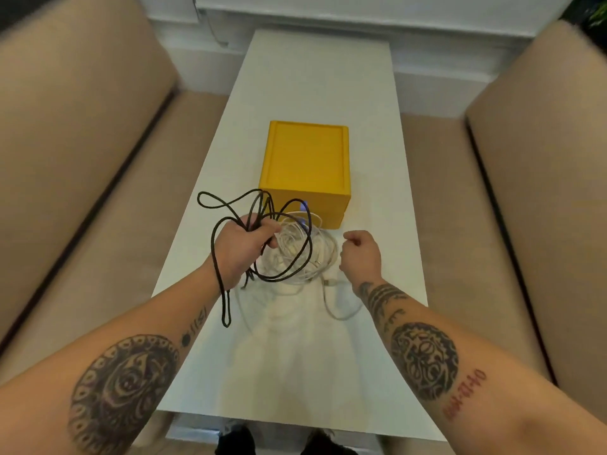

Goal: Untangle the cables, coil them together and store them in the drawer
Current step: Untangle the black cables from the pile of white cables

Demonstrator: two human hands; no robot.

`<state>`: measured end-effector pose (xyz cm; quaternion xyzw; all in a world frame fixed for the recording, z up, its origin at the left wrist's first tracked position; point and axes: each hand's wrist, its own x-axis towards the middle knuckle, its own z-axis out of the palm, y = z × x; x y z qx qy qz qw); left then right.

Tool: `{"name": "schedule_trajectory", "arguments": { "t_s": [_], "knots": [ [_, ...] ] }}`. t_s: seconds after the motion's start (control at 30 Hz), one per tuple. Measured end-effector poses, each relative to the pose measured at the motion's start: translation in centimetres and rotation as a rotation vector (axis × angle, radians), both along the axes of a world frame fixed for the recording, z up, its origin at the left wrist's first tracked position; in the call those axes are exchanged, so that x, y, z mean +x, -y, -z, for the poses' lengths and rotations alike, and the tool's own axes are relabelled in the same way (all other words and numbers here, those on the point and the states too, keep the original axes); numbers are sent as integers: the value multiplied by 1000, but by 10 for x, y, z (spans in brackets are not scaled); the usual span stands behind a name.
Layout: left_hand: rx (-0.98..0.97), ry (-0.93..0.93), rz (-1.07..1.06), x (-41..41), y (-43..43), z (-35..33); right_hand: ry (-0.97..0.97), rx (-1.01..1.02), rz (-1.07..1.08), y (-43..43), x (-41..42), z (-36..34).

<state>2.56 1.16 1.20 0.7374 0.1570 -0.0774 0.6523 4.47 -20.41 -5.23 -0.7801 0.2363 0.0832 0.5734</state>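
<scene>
My left hand point(241, 247) grips a bunch of black cable point(230, 200), lifted above the white table point(315, 93). Its loops stick up over my fist and one strand hangs down past my wrist. A pile of white cable point(315, 257) lies tangled on the table under and beside that hand, with black loops crossing it. My right hand point(359, 256) hovers just right of the white pile, fingers curled; I cannot tell whether it holds a strand. The yellow drawer box point(307, 159) stands just behind the cables, and its front is mostly hidden from this angle.
Beige sofa cushions point(82, 159) flank the narrow table on both sides. A white wall and baseboard run along the far end. My shoes point(235, 441) show beneath the near table edge.
</scene>
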Motion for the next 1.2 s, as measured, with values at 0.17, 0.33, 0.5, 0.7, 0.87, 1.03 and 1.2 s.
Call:
{"name": "schedule_trajectory", "arguments": {
  "t_s": [0.17,0.33,0.5,0.7,0.87,1.03,1.2],
  "knots": [
    [257,192,-78,8,26,-55,119,493,-319,-14,15,-101],
    [147,275,-89,16,38,-98,327,330,-488,-20,18,-164],
    [12,273,-32,9,31,-116,331,354,-326,11,15,-173],
    [100,306,-34,8,-6,-129,331,571,12,71,-3,-161],
    [120,459,-53,0,-55,-132,348,442,374,100,-44,-128],
    [218,455,47,-20,-85,-127,160,284,383,82,-100,-60],
    [347,457,330,-57,-59,-141,-6,324,399,59,-143,-41]
  ]
}}
